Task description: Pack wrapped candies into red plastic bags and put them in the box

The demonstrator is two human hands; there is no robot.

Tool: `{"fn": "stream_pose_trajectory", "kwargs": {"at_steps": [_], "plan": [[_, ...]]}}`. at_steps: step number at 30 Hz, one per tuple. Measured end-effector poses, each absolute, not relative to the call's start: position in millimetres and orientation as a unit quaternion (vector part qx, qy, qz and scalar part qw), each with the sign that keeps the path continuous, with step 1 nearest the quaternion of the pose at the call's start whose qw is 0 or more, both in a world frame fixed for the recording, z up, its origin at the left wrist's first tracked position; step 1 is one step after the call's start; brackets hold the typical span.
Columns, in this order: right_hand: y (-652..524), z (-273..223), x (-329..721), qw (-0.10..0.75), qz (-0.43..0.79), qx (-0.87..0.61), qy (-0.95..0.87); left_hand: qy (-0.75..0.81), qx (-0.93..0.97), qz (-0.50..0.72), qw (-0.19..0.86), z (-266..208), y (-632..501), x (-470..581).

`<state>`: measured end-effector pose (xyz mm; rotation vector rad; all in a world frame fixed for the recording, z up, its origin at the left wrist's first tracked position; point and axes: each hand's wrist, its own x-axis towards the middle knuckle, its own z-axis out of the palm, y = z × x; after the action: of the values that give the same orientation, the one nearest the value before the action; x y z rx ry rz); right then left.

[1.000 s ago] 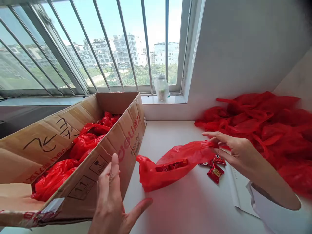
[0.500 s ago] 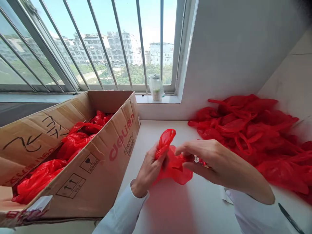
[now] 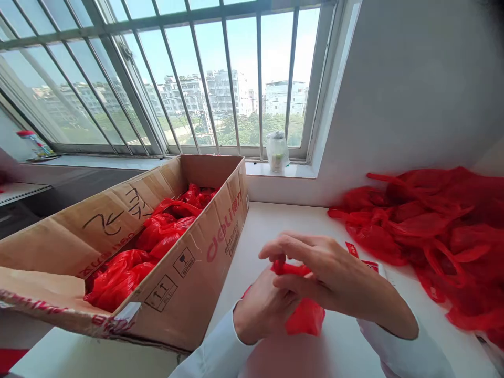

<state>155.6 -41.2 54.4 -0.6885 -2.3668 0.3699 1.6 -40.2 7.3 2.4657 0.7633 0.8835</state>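
A thin red plastic bag [image 3: 306, 317] hangs below my hands, just over the white table. My left hand [image 3: 268, 307] is closed round the gathered upper part of the bag, its fingers mostly hidden behind the palm and the bag. My right hand [image 3: 321, 268] reaches over from the right, with thumb and fingers curled about the bag's top end. A short twisted piece of red plastic sticks up between the two hands. What the bag contains is hidden.
A long cardboard box [image 3: 214, 283] with several filled red bags [image 3: 126, 278] stands on the left. To the right lies a heap of red plastic bags [image 3: 429, 220]. Small red packets [image 3: 352, 250] lie beyond my right wrist. A wrapped jar [image 3: 277, 152] sits on the sill of the barred window.
The view has swung left. My right hand has moved over my left, and the bag's upright loop is now drawn in between them. Red packets show beyond my right wrist.
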Motion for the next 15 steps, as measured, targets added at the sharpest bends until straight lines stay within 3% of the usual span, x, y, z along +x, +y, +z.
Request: {"fn": "stream_pose_trajectory", "kwargs": {"at_steps": [4,6,11,15], "plan": [[-31,34,171,0.328,0.146,-0.353,-0.864,0.347,0.743,0.261,0.509,2,-39,-8],[-31,22,181,0.32,0.194,-0.403,-0.835,0.376,0.649,0.252,0.612,-1,-37,-13],[-56,7,186,0.373,0.203,-0.429,-0.797,0.307,0.569,0.272,0.712,-6,-27,-15],[-67,3,190,0.263,0.253,-0.336,-0.868,0.261,0.631,0.259,0.683,-2,-26,-17]]}}
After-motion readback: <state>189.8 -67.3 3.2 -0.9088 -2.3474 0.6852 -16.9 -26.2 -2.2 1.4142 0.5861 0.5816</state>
